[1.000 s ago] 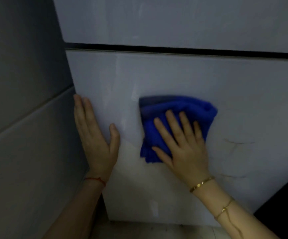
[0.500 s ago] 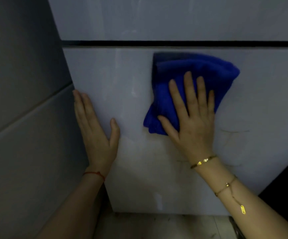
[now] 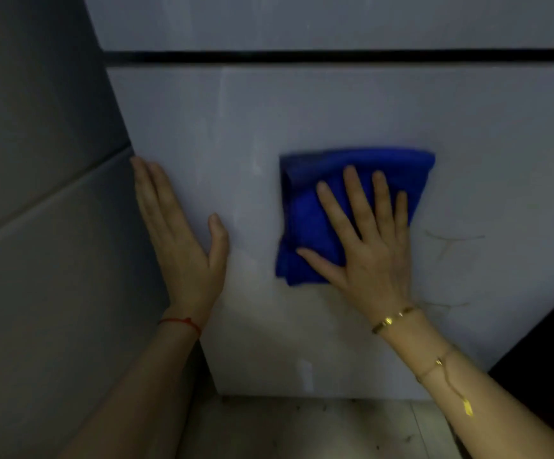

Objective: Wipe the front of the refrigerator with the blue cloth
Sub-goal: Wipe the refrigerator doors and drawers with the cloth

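The refrigerator's pale lower door (image 3: 335, 111) fills most of the view, with a dark horizontal gap above it. A folded blue cloth (image 3: 308, 220) lies flat against the middle of that door. My right hand (image 3: 368, 246) presses on the cloth with fingers spread, covering its lower right part. My left hand (image 3: 183, 240) rests flat on the door's left edge, fingers pointing up, holding nothing.
A grey tiled wall (image 3: 37, 226) stands close on the left of the refrigerator. Pale floor (image 3: 302, 429) shows below the door. A dark object (image 3: 547, 376) fills the lower right corner. Faint scratch marks (image 3: 451, 240) sit on the door right of the cloth.
My right hand slid the cloth up to the dark gap and then back down to the middle of the lower door. My left hand stayed flat on the door's left edge.
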### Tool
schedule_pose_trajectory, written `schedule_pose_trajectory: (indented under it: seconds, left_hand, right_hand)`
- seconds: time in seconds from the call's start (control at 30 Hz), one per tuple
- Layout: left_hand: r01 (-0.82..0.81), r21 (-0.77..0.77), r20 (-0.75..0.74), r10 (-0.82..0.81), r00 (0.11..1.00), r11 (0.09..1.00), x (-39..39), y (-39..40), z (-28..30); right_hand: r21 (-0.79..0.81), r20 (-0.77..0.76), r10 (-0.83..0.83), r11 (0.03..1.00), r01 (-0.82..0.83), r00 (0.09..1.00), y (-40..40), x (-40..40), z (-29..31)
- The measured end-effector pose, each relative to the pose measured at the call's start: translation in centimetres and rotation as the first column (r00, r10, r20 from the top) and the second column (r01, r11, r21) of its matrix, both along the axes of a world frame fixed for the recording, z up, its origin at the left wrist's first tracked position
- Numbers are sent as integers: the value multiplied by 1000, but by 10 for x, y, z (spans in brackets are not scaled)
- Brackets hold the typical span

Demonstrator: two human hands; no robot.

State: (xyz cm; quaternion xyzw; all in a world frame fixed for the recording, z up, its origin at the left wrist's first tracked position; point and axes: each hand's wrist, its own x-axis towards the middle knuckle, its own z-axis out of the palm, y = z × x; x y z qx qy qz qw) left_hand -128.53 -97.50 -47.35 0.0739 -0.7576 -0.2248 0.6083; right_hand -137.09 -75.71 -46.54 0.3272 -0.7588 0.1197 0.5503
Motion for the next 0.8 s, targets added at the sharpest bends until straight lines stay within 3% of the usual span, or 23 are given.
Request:
schedule_pose_trajectory:
  seconds: [0.07,0.23,0.4,0.5,0.6,0.67,0.73,0.8]
  left_hand:
    - [4,-6,-16,-4,1000,1000,-2,-1,-1]
    - [2,-33,-34,-4,999,999,0,-3,0]
    - [-2,-27,-5,1,1000,1000,6,0,3]
    - [-2,-26,22,2,1000,1000,9,2,3]
    - [-7,-23,29,8,1000,1000,10,2,3]
    - [-3,-25,18,4,1000,1000,8,3,4]
    - [5,-21,-1,-5,1000,1000,7,4,4]
    - [-1,-22,-15,1,1000,1000,6,5,4]
  right_hand:
    - [-16,-11,9,1000,-10,1000,-15,4,3]
    - [252,-80,-43,966,62,996,-1,8,-46]
    - [375,-9,-81,924,79,997,29,13,-91]
    - [229,37,-110,968,99,993,48,15,-83]
    - [-120,102,-83,988,95,991,44,5,-37]
    - [-266,108,-50,961,77,993,31,-2,-7]
    - [-250,87,-51,966,72,995,20,-2,0]
    - [-96,68,-21,995,27,997,19,4,-21]
